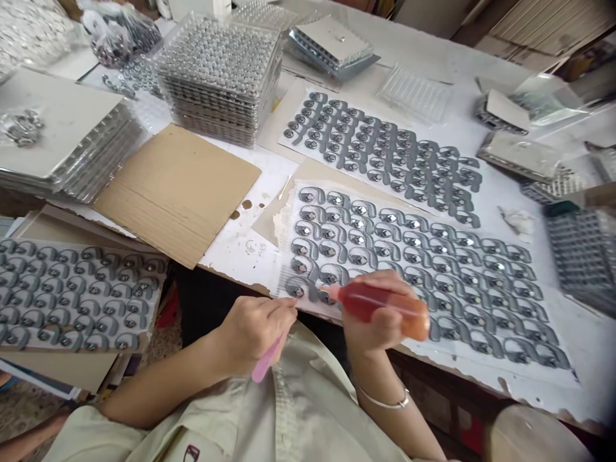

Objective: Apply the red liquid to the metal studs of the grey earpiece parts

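My left hand (257, 327) is closed around a slim pink tool (265, 362) with a flat, rounded end; its working tip is mostly hidden by my fingers. Those fingertips are at the near-left corner of a white sheet (283, 266) covered with rows of grey curved pieces, each bearing a shiny silver stud. In my right hand (380, 321) lies a squeeze bottle (368, 303) of red-orange liquid, tilted sideways. Its pale nozzle (330, 292) points left, over a grey curved piece (299, 289) in the front row or just beside it.
Behind lies a second sheet of grey pieces (385, 151). A brown cardboard square (180, 189) overhangs the table edge. Stacked clear trays (216, 77) and a board-topped stack (58, 122) stand left. Another filled sheet (77, 295) sits lower left. Packs (520, 154) line the right.
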